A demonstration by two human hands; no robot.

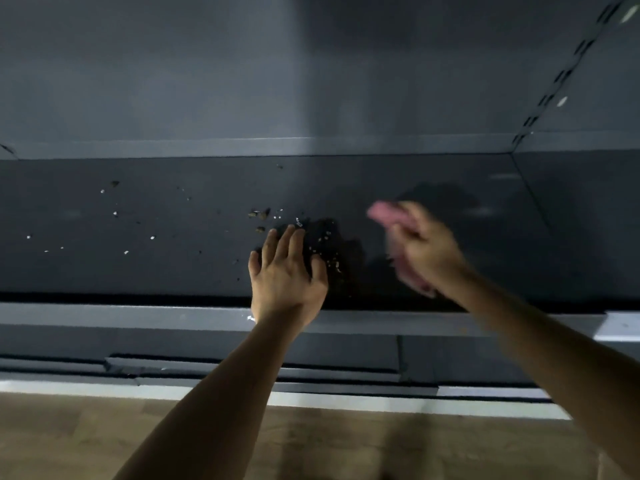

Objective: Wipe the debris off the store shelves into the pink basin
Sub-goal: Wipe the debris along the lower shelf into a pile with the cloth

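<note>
nearest to me is the wooden floor (104,438), and above it the grey edges of the lower shelves (242,365), stacked like steps. both my forearms reach up and forward from there over the front rail (138,315) of the dark shelf (138,271).

my left hand (287,271) is palm down just past the rail, near the middle of the shelf, with the fingers straight and close together and the thumb out to the right. it holds nothing. i cannot tell whether the palm actually presses on the surface or is just above it. right beside its thumb and fingertips lies a cluster of small brownish crumbs (329,251), partly in the hand's shadow.

my right hand (426,251) is off to the right, apart from the left, and blurred. its fingers are curled round a pink cloth (384,213); one end of the cloth sticks out beyond the fingers to the upper left and more of it shows below the hand.

further in, a few bigger brown bits of debris (259,214) sit just beyond my left fingertips, and small white flecks (126,252) are scattered over the left half of the shelf.

at the back stands the plain grey back panel (242,81), and on the far right a slotted upright (568,67) runs up at a slant.
</note>
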